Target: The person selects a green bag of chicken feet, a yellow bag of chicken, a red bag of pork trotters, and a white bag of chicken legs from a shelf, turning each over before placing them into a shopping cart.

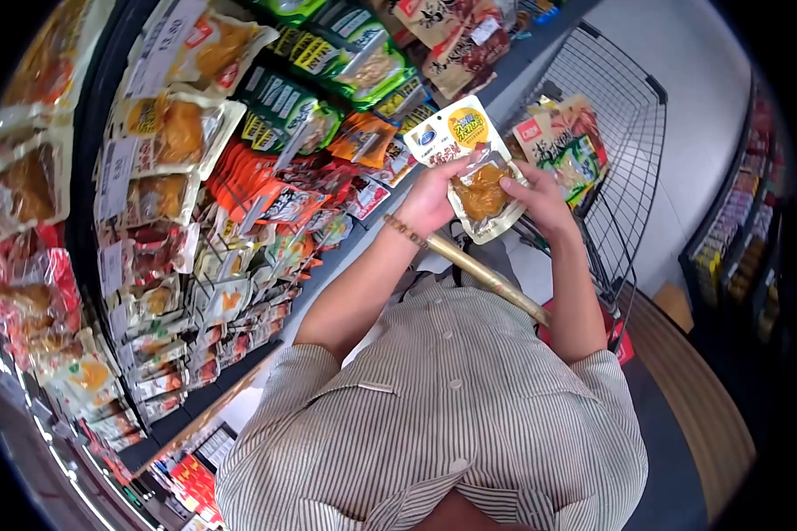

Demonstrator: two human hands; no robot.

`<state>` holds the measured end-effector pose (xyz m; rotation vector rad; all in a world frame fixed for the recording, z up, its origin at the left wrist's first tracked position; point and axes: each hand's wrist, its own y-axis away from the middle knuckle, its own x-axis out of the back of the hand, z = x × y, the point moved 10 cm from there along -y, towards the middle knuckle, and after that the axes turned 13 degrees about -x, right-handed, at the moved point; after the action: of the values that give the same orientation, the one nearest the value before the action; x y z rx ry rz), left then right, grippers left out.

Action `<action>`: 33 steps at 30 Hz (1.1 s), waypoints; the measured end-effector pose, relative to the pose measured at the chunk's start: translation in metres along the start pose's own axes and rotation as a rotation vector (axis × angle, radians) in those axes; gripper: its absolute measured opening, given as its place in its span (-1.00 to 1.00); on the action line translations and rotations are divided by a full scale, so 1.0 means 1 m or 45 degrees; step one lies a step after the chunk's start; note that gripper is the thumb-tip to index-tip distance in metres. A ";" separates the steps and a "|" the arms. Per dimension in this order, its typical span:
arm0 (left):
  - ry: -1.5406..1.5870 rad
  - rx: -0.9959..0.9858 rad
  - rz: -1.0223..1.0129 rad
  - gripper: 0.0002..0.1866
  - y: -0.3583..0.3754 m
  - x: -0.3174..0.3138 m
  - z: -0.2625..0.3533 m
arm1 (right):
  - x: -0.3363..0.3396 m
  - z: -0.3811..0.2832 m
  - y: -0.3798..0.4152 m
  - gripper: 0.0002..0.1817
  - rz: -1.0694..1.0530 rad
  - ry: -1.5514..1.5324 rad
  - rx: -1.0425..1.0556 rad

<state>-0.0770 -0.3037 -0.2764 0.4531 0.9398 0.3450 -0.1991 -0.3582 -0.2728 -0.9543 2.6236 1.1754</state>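
Observation:
Both my hands hold a cream-coloured vacuum-sealed food pouch (467, 125) in front of my chest. It has a yellow round label on top and a clear window with a glossy brown piece of food inside. My left hand (431, 196), with a beaded bracelet at the wrist, grips the pouch's left edge. On the opposite edge my right hand (545, 202) is closed, its thumb lying over the window. Just beyond the pouch, a black wire shopping cart (630, 190) carries several snack packets (572, 142), including a beige-and-red one and a green one.
Shelves to my left hold hanging rows of packaged snacks: green bags (354, 57), orange-red packets (255, 188) and brown-food pouches (182, 133), with price tags (117, 177). A gold-coloured bar (489, 279) crosses below my hands. Another stocked shelf (731, 230) stands at far right.

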 end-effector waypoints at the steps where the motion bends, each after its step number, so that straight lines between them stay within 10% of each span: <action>1: -0.026 0.036 -0.012 -0.59 -0.006 0.001 -0.009 | 0.005 0.009 -0.004 -0.64 -0.006 0.000 -0.070; 20: -0.705 -0.166 -0.151 -0.46 -0.033 -0.025 -0.016 | 0.051 0.018 0.003 -0.69 0.351 -0.208 -0.073; 33: -1.181 0.127 -0.200 -0.71 -0.215 0.026 -0.174 | 0.222 0.144 -0.057 -0.75 0.644 -0.550 -0.589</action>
<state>-0.1884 -0.4368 -0.4933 0.5512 0.0823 -0.0735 -0.3637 -0.3961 -0.4846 -0.0224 2.3300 1.9000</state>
